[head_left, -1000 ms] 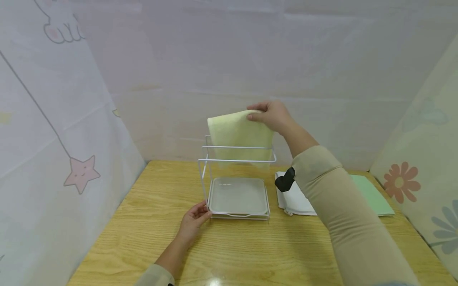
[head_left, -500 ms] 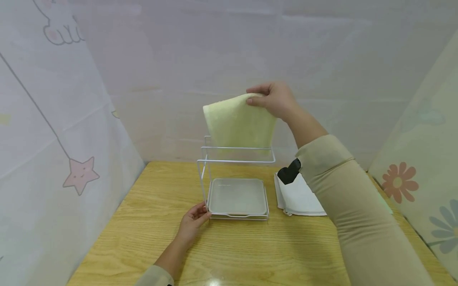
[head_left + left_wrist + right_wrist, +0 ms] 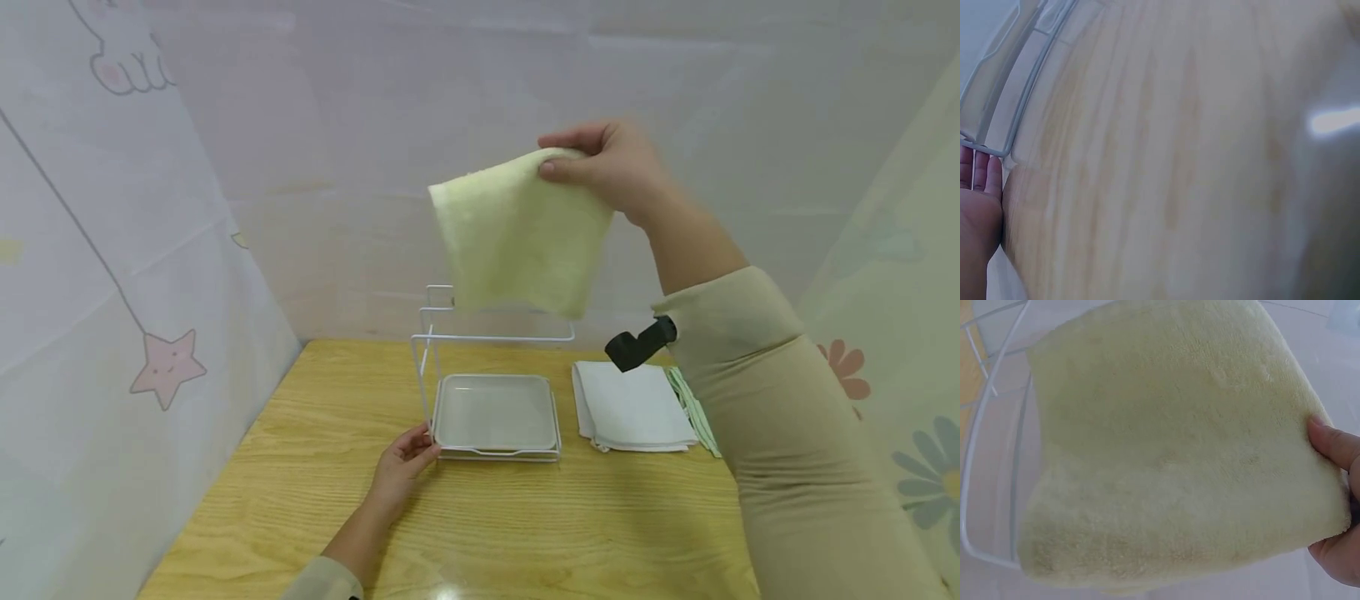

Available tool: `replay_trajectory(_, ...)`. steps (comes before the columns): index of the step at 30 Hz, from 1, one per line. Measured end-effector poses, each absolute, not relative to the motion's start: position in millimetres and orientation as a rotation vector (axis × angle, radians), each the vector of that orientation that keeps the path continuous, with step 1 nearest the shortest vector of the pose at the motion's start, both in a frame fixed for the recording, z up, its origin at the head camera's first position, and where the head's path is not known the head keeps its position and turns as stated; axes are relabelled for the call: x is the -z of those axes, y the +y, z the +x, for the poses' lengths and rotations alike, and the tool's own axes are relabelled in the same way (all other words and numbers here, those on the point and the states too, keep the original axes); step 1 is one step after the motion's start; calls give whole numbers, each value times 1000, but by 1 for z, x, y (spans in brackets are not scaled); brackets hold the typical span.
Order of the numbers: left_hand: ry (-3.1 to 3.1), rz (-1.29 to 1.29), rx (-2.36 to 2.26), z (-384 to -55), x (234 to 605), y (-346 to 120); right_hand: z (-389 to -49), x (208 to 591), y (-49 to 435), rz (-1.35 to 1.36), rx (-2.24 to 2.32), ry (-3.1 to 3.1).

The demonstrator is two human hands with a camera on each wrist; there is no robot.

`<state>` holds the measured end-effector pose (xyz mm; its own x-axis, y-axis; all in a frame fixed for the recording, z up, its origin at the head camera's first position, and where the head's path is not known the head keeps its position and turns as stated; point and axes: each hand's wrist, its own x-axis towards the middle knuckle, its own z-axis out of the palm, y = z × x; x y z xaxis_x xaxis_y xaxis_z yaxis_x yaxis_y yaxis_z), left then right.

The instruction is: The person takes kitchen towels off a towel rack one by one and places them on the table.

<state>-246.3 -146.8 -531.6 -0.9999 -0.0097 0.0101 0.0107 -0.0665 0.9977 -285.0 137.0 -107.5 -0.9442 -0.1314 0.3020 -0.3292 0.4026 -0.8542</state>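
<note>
A pale yellow cloth (image 3: 525, 233) hangs folded from my right hand (image 3: 622, 171), which pinches its top edge between thumb and fingers. Its lower edge overlaps the upper bars of the white wire rack (image 3: 495, 338) in the head view. Close up in the right wrist view, the fuzzy cloth (image 3: 1179, 444) fills most of the frame, with the thumb (image 3: 1335, 440) on its near face. My left hand (image 3: 401, 471) holds the rack's front left bottom corner, thumb in front and fingers beside the post. A grey-white tray (image 3: 495, 412) sits in the rack's base.
A folded white cloth (image 3: 633, 404) lies on the wooden table (image 3: 315, 467) right of the rack. Beside it a green striped cloth (image 3: 693, 408) is partly hidden by the right sleeve. Printed fabric walls (image 3: 525, 83) stand behind and at both sides.
My right hand has lifted the yellow cloth up off the rack's bars and drawn it slightly right. The left hand stays at the rack's corner. The plain green cloth is now hidden behind the sleeve.
</note>
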Motion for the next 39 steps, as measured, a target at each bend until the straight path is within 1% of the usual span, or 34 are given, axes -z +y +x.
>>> replay_trajectory(11, -2115, -3, 2282, -251, 531, -146, -243, 102, 174, 407, -1551, -2483)
replay_trajectory(20, -2105, 25, 2314, -252, 527, -145, -216, 120, 219, 343, -1444, -2544)
replay_trajectory(27, -2157, 82, 2252, -250, 526, -150, -196, 148, 251, 235, -1273, -2619)
replay_trajectory(32, -2129, 63, 2285, -250, 525, -151, -188, 178, 270, 227, -1320, -2641)
replay_trajectory(36, -2139, 64, 2273, -248, 525, -152, -181, 204, 277, 175, -1363, -2683)
replay_trajectory(39, -2150, 66, 2263, -247, 525, -153, -175, 221, 279, 112, -1234, -2765)
